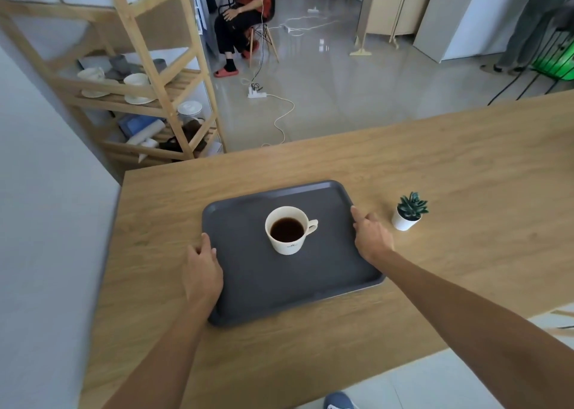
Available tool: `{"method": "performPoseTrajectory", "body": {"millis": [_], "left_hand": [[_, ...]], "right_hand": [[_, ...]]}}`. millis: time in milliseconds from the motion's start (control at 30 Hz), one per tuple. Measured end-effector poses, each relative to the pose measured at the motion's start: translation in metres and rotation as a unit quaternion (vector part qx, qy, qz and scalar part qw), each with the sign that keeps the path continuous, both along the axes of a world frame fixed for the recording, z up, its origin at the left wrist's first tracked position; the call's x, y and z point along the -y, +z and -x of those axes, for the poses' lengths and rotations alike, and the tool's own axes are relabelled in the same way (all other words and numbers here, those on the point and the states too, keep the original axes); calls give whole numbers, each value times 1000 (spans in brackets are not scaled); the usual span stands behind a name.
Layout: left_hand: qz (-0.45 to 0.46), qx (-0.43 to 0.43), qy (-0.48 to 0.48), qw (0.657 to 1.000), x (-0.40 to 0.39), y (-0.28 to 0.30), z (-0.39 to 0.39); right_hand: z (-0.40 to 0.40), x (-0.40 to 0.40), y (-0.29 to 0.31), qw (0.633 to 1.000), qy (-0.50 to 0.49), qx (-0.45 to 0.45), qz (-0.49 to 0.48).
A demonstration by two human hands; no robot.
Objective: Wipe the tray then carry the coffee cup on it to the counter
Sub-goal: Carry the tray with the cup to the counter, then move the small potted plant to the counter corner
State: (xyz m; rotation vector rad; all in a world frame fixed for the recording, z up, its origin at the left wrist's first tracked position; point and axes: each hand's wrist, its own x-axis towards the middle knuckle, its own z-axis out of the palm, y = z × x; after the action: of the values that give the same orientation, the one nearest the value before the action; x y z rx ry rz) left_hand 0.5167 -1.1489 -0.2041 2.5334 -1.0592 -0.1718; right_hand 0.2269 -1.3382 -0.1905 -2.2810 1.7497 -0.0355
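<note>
A dark grey tray (254,284) lies flat on a wooden counter (466,166). In the tray's middle stands a white cup (287,247) filled with black coffee, its handle pointing right. My left hand (202,268) grips the tray's left rim, thumb on top. My right hand (371,237) grips the right rim the same way. No cloth is in view.
A small potted succulent (408,211) stands just right of my right hand. A wooden shelf rack (149,91) with cups and jars is at the far left. A seated person (242,20) and floor cables (279,113) lie beyond the counter.
</note>
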Motion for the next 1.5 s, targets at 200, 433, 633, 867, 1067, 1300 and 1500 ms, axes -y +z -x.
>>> {"method": "performPoseTrajectory", "body": {"millis": [200, 433, 633, 867, 1067, 1300, 1500], "left_hand": [[-40, 38, -5, 998, 2, 1, 2], [-112, 15, 7, 994, 1, 5, 1], [115, 55, 77, 989, 16, 47, 66], [289, -71, -291, 909, 90, 85, 209], [91, -471, -171, 860, 168, 64, 283], [87, -658, -63, 746, 200, 73, 290], [165, -620, -66, 765, 215, 120, 221]], "right_hand": [[1, 3, -1, 1000, 20, -10, -6], [23, 5, 18, 997, 65, 20, -44], [82, -21, 11, 977, 79, 197, 2], [149, -5, 16, 960, -61, 274, 11], [153, 28, 24, 910, -159, 374, -86], [140, 51, 28, 805, -150, 532, -215], [72, 83, 77, 775, -75, 573, -256]]}}
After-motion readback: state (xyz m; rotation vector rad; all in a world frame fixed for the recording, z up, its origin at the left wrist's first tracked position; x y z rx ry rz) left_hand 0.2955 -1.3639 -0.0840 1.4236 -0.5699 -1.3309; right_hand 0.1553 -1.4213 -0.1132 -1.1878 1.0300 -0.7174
